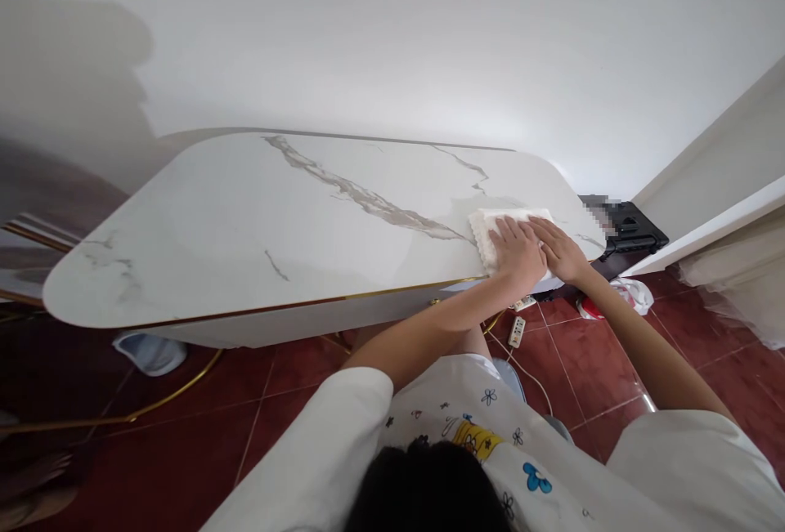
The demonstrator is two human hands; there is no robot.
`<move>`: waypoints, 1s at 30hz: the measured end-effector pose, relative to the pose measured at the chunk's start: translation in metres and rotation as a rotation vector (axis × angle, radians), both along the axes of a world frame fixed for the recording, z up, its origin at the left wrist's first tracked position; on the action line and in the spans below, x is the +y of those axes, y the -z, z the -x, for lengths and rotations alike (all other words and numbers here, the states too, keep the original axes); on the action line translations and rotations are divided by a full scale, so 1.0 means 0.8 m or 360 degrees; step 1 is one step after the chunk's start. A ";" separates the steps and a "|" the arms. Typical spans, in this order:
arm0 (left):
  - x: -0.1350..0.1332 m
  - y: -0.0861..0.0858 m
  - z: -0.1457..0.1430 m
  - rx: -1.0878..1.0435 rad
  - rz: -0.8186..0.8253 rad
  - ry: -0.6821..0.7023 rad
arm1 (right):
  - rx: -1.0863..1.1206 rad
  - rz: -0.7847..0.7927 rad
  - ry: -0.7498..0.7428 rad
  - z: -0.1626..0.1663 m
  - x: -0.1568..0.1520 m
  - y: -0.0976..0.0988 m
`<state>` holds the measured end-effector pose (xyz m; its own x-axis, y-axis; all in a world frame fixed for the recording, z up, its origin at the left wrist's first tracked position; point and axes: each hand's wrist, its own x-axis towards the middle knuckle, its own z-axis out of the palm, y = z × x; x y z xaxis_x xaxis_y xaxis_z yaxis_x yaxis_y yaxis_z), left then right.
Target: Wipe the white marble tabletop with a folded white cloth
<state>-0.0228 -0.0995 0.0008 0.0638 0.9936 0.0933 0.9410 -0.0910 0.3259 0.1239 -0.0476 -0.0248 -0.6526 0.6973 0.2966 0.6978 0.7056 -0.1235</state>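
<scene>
A white towel with a scalloped edge [484,244] lies folded on the marble-patterned tabletop [343,238], near its right end. My left hand [520,250] rests flat on the towel with its fingers stretched out, pressing it against the surface. Close against it, my right hand [559,250] also lies flat, its fingertips over the towel's far right part and touching the left hand. Neither hand is curled around the cloth. Part of the towel is hidden beneath both hands.
A white wall [392,50] stands behind the table. A black case [638,225] sits past the table's right end. On the red tiled floor [294,409] are a power strip [517,332] with a cord, a white plastic bag [634,295] and a pale plastic container [150,352].
</scene>
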 end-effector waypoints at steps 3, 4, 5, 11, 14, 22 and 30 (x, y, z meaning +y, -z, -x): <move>0.014 -0.007 0.006 0.0041 0.0063 0.0068 | 0.0017 -0.0009 0.0029 0.003 0.012 -0.002; 0.021 -0.009 0.008 0.0058 0.0082 0.0072 | 0.0022 -0.0011 0.0036 0.005 0.018 -0.002; 0.027 -0.012 0.011 0.0070 0.0101 0.0062 | 0.0024 -0.0011 0.0039 0.007 0.025 -0.003; 0.078 -0.020 0.035 0.0062 0.0131 0.0002 | 0.0022 0.0019 0.0063 0.034 0.087 -0.006; 0.106 -0.020 0.052 0.0043 0.0111 -0.0017 | 0.0011 0.0041 0.0100 0.052 0.121 -0.006; 0.173 -0.012 0.077 -0.0006 0.0060 -0.0106 | -0.0037 0.0068 0.0131 0.086 0.191 -0.006; 0.229 -0.002 0.100 -0.0091 0.0021 -0.0098 | -0.0055 0.0067 0.0129 0.112 0.236 -0.011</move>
